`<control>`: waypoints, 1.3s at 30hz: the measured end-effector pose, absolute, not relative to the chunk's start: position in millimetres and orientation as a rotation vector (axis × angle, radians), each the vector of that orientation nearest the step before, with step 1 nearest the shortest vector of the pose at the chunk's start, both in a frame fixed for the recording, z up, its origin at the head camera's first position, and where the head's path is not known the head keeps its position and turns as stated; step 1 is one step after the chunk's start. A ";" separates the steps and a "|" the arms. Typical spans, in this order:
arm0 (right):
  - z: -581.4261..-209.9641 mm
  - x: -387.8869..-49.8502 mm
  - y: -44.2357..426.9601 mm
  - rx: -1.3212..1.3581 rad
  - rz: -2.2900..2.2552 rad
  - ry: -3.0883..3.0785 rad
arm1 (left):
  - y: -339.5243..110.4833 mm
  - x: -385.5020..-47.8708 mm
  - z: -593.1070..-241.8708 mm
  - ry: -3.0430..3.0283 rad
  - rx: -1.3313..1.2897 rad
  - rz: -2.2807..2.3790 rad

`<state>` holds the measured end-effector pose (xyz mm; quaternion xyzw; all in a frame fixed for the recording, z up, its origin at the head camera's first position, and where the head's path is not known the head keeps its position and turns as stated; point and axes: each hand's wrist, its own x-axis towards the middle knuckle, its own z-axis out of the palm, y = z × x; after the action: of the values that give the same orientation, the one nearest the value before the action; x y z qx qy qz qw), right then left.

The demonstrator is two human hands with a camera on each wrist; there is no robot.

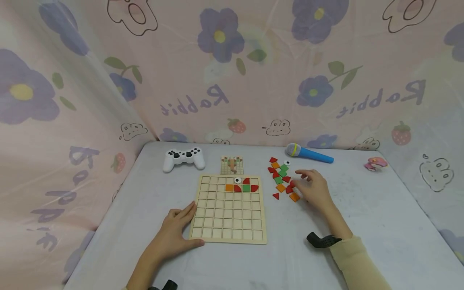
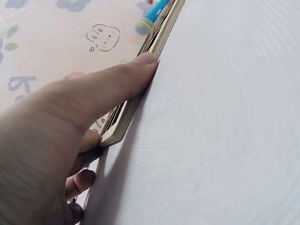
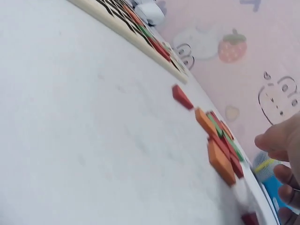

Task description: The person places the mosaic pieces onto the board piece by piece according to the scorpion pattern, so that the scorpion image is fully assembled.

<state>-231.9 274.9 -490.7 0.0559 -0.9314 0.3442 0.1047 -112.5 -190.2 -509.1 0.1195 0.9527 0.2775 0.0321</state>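
A square wooden grid board (image 1: 228, 214) lies mid-table, with a white eye disc (image 1: 237, 180) and several red, orange and green pieces in its top rows. My left hand (image 1: 174, 233) holds its near left corner. The thumb (image 2: 133, 75) lies on the near edge and the fingers on the left edge. Right of the board is a scatter of loose pieces, including a red triangle (image 1: 276, 196) and an orange square (image 1: 294, 197). Over their right side hovers my right hand (image 1: 312, 189), thumb and forefinger apart. A red piece (image 1: 292, 183) shows by its thumb tip; whether they touch is unclear.
A small pattern card (image 1: 232, 165) lies just beyond the board. At the back stand a white game controller (image 1: 184, 158), a blue toy microphone (image 1: 311, 154) and a pink item (image 1: 375, 163). A printed cloth (image 1: 253, 121) hangs behind the table.
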 end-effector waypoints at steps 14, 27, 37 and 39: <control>-509.8 -237.4 297.4 0.285 0.978 -2.861 | -190.1 -112.7 -509.6 2.929 0.368 0.860; -511.4 -239.4 292.9 0.297 0.917 -2.876 | -189.7 -111.8 -507.5 2.931 0.384 0.863; -516.5 -239.2 295.2 0.305 0.921 -2.844 | -189.8 -111.1 -508.6 2.933 0.387 0.869; -516.5 -239.3 295.8 0.310 0.930 -2.835 | -189.9 -111.1 -509.0 2.935 0.387 0.871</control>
<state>-239.3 295.8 -516.5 0.1030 -0.9427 0.3092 0.0709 -111.1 -189.9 -509.0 0.1253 0.9508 0.2821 0.0276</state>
